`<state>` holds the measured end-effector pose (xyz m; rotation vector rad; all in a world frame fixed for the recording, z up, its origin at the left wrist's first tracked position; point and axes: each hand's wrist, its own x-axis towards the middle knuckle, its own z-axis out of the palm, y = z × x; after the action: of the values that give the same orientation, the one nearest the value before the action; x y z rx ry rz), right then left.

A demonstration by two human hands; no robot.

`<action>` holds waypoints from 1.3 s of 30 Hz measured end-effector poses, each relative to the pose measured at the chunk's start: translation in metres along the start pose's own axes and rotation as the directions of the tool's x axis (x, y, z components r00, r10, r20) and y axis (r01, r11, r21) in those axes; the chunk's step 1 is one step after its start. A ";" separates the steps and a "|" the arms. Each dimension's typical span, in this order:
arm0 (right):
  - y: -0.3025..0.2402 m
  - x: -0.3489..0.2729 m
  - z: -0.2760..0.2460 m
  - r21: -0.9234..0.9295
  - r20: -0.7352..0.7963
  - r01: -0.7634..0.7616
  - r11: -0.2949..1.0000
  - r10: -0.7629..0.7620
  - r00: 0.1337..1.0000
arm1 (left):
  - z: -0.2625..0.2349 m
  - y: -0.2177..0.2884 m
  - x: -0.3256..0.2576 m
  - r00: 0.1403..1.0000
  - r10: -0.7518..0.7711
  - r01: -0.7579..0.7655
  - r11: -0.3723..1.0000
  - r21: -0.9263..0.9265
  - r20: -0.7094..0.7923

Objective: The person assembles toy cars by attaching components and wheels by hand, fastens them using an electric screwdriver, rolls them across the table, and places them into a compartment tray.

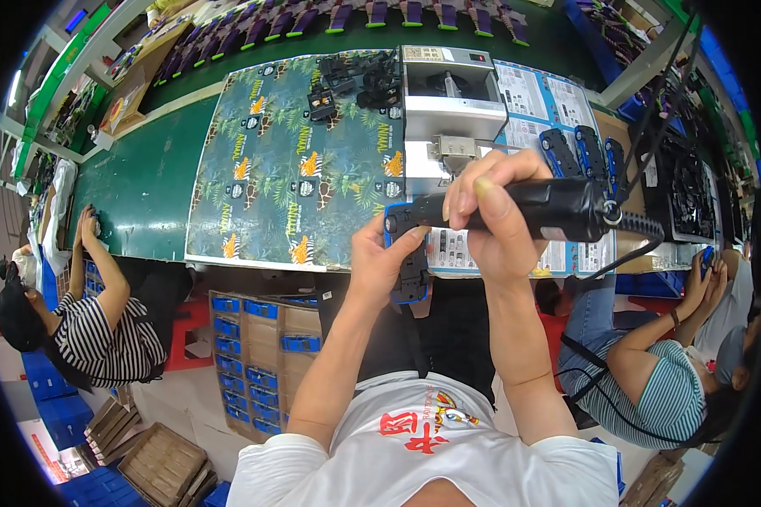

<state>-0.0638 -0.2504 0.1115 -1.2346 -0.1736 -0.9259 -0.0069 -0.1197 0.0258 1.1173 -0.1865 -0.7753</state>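
My left hand (pixel 375 260) is closed round a blue-edged black toy car part (pixel 412 286), its underside facing up, near the table's front edge. Fingers of my right hand (pixel 506 221) wrap a black electric screwdriver (pixel 562 209), which lies almost level and points left. Its front end meets the upper end of the car part; the bit itself cannot be made out. Just beyond my right hand stands a silver screw feeder (pixel 457 114).
Black plastic parts (pixel 355 80) are heaped left of the feeder. Several blue-black car parts (pixel 588 152) lie to the right. A black cable (pixel 643 224) trails from the screwdriver. Below left, a cardboard tray (pixel 271 355) holds blue pieces. Co-workers sit on both sides, one in black-and-white stripes (pixel 114 325).
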 end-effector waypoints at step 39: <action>-0.014 0.038 -0.016 -0.192 -0.140 0.081 0.978 -0.109 0.984 | -0.025 0.003 0.011 0.996 -0.024 0.049 0.953 -0.298 0.086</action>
<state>-0.0543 -0.2836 0.1378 -1.3305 -0.0272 -1.1342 0.0148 -0.1076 0.0150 0.8035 -0.1120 -0.8518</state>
